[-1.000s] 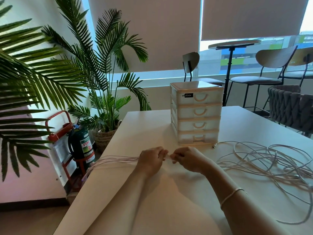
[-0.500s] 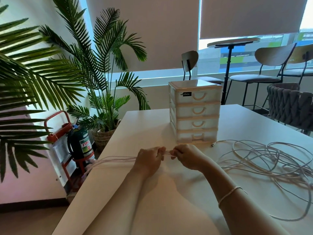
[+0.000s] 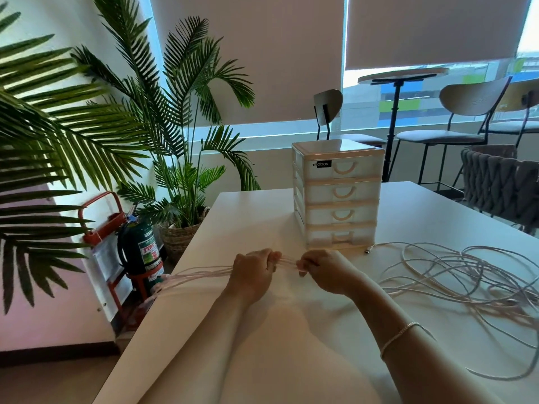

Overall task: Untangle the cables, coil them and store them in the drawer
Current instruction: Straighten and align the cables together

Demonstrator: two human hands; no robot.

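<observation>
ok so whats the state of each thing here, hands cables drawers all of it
left hand: gripping the cable strands
right hand: gripping the same strands
cable strands: pulled taut between the hands, trailing off the table's left edge
loose cables: tangled heap on the table, not coiled
drawer unit: upright, all four drawers closed
roller blinds: lowered partway

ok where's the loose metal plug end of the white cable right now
In the head view the metal plug end lies on the white table, right of both hands, just off the front right corner of the white four-drawer plastic organiser.
</observation>
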